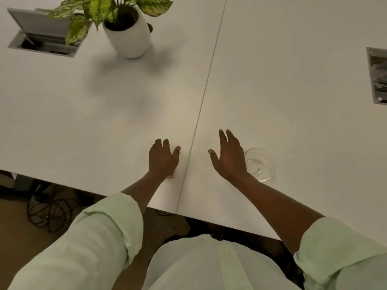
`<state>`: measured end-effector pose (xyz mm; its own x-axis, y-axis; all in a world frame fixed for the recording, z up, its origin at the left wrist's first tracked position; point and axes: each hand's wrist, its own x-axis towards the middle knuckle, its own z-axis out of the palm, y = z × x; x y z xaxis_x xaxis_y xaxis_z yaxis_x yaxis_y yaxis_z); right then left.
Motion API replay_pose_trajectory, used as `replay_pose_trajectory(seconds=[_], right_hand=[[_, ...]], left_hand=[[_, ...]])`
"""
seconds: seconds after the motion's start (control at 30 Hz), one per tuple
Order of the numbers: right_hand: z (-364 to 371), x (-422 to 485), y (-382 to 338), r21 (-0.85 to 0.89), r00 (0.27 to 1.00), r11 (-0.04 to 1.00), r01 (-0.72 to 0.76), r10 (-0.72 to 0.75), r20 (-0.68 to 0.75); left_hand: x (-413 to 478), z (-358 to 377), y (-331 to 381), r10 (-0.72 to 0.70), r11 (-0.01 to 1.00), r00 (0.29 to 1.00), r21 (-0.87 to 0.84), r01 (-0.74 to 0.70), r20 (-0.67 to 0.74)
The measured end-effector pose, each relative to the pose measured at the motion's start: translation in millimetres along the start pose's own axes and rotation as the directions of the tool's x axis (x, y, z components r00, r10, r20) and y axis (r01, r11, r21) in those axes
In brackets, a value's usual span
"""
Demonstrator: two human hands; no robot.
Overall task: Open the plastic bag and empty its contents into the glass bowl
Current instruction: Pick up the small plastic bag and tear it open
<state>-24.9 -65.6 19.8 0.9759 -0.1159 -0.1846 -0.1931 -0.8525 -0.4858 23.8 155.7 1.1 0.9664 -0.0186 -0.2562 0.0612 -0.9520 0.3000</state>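
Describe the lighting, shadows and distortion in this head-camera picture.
Head view: dim, warm light; the white plant pot throws soft, blurred shadows onto the white table; wide-angle distortion bows the table seam; the clear glass bowl shows faint glints.

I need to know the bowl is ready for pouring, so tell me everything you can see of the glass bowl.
The glass bowl is small, round and clear, with a thin rim. It stands upright on the white table, near its front edge and right of the seam. It looks empty apart from glints of light. The right hand, fingers spread, hovers in front of its left side and hides part of it; whether they touch cannot be told.
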Motion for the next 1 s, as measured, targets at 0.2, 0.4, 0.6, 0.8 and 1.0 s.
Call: replay_pose_trajectory(seconds=[0.2,0.4,0.6,0.8,1.0], right_hand=[[31.8,4.9,-39.0,0.097,0.996,0.994,-0.046,0.038,0.082],[61.9,4.9,-61.6,0.182,0.978,0.978,-0.104,0.067,0.199],[84.9,10.0,-81.5,0.356,0.927,0.879,-0.317,0.209,0.312],[96.8,20.0,-91.1,0.578,0.734,0.454,-0.678,0.444,0.514],[97.9,22.1,-90.4,0.607,0.724,0.394,-0.69,0.401,0.562]], left_hand=[[-9.4,-1.6,-35.2,-0.151,0.987,0.988,-0.04,0.153,0.038],[-17.2,5.0,-54.2,-0.182,0.983,0.98,-0.017,0.184,0.085],[-17.0,11.8,-57.5,-0.219,0.962,0.955,-0.122,0.246,0.201],[-18.7,11.8,-52.6,-0.183,0.952,0.95,-0.195,0.236,0.255],[-19.3,9.4,-53.7,-0.105,0.958,0.94,-0.221,0.183,0.324]])
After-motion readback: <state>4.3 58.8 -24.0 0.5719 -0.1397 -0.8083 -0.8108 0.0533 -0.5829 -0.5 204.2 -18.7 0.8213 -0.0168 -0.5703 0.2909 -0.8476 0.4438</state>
